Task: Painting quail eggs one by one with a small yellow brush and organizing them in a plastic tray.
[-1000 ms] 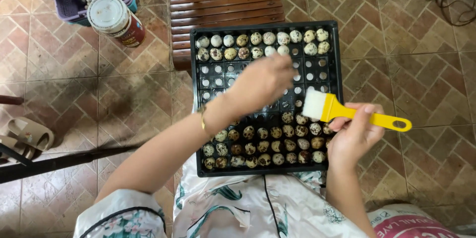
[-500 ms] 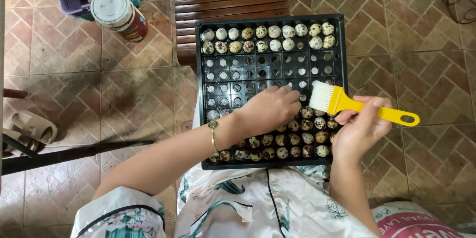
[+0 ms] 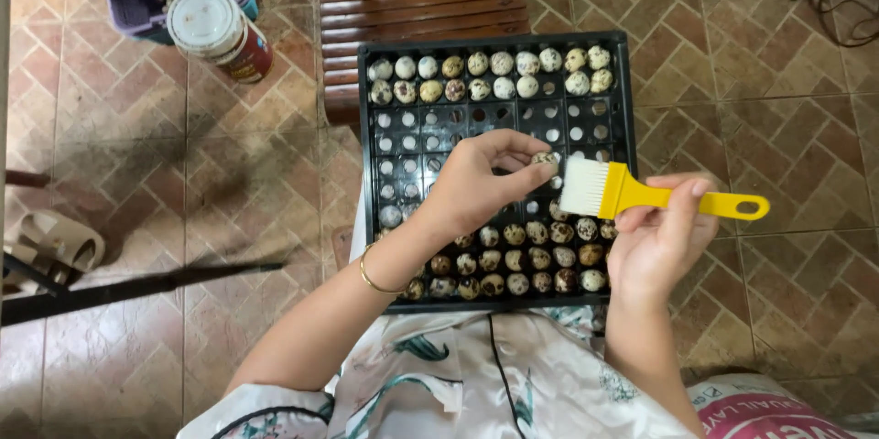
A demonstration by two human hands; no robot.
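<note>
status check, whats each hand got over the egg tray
Left hand pinches one speckled egg above black tray. Right hand grips yellow brush, bristles beside the egg. Nothing between brush and egg.

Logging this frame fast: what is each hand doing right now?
Left hand: closed, fingers pinching a speckled egg above the black tray.
Right hand: closed on the yellow brush, bristles beside the egg.
</note>
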